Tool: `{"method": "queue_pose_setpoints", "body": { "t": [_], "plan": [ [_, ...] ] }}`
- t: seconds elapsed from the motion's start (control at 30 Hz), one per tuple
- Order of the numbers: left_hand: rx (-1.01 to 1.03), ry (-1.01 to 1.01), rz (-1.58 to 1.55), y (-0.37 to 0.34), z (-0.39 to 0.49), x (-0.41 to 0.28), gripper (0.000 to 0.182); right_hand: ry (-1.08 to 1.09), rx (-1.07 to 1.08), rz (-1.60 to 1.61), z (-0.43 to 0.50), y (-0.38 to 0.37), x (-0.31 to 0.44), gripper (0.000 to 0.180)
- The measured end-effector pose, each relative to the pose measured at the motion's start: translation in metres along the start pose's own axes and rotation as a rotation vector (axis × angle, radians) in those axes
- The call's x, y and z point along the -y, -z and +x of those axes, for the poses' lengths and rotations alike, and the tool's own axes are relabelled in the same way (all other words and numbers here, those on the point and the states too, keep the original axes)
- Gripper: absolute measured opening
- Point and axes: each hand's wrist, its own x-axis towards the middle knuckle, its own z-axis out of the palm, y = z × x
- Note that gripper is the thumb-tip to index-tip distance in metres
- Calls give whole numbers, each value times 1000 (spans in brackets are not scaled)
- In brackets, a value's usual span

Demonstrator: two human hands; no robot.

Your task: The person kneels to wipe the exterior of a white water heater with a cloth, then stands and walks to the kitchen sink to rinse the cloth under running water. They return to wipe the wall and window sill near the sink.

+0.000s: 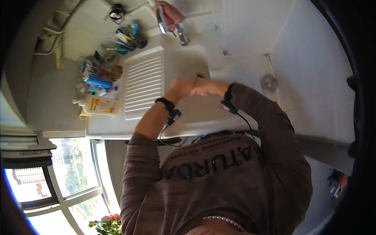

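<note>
My left hand (180, 86) and my right hand (207, 87) meet over the basin (188, 108) of a white laundry sink. They touch each other, the right one with its fingers curled. Whether anything lies between them is hidden. Part of a dark drain (200, 75) shows just beyond the hands. To the left of my left hand is the sink's ribbed washboard (144, 83). Each wrist wears a black strap with a small cabled device, the left device (174, 117) and the right device (228, 106).
A metal faucet (182, 35) with a pink cloth (170, 16) stands behind the basin. Along the left ledge are cups with toothbrushes (130, 39), a blue bottle (99, 81) and a white pump bottle (101, 105). A round floor drain (269, 82) lies right, a window (75, 167) lower left.
</note>
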Motion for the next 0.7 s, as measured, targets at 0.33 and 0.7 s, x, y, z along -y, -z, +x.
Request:
{"method": "queue_pose_setpoints", "body": {
  "t": [0.33,0.7],
  "plan": [
    [-88,73,213,42,12,9,43,204,-62,-150,0,17,36,16],
    [-512,542,-433,48,-39,-8,60,511,-31,-172,-47,64,35,53]
  ]
}}
